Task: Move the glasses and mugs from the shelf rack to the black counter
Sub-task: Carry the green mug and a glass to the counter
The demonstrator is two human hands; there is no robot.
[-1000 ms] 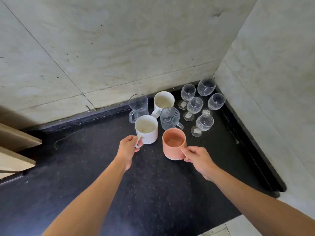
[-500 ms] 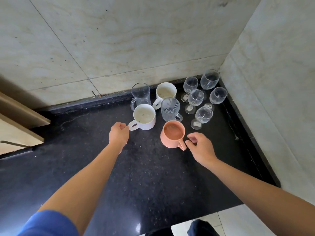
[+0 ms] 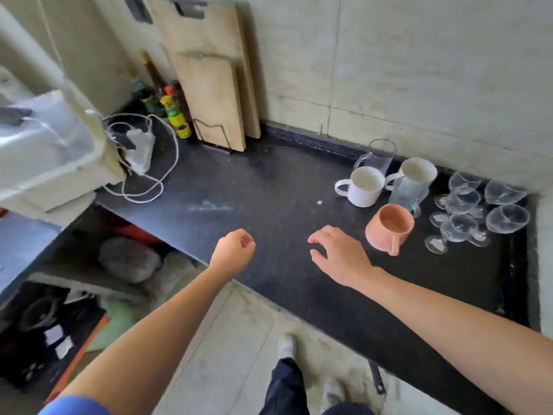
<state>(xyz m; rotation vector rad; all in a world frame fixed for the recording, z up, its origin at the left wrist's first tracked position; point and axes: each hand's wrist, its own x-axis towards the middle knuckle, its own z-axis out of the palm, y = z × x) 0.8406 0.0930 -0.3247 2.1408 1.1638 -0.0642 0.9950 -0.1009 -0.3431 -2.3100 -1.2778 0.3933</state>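
Note:
On the black counter (image 3: 269, 199) at the right stand a pink mug (image 3: 389, 229), a white mug (image 3: 363, 187), a second white mug (image 3: 417, 172), a clear glass mug (image 3: 378, 155), a patterned glass mug (image 3: 408, 193) and several stemmed glasses (image 3: 478, 208) in the corner. My left hand (image 3: 233, 251) hovers over the counter's front edge, fingers curled, holding nothing. My right hand (image 3: 338, 254) is empty with fingers spread, just left of the pink mug and not touching it.
Two wooden cutting boards (image 3: 215, 82) lean in a wire stand against the back wall. Bottles (image 3: 175, 113) stand beside them. A white power strip with cable (image 3: 139, 154) lies at the left, next to a pale plastic appliance (image 3: 51, 154). Bags sit under the counter.
Both hands have let go of the white and pink mugs and drawn back toward me. The view has swung left and pulled away, showing the left counter and floor.

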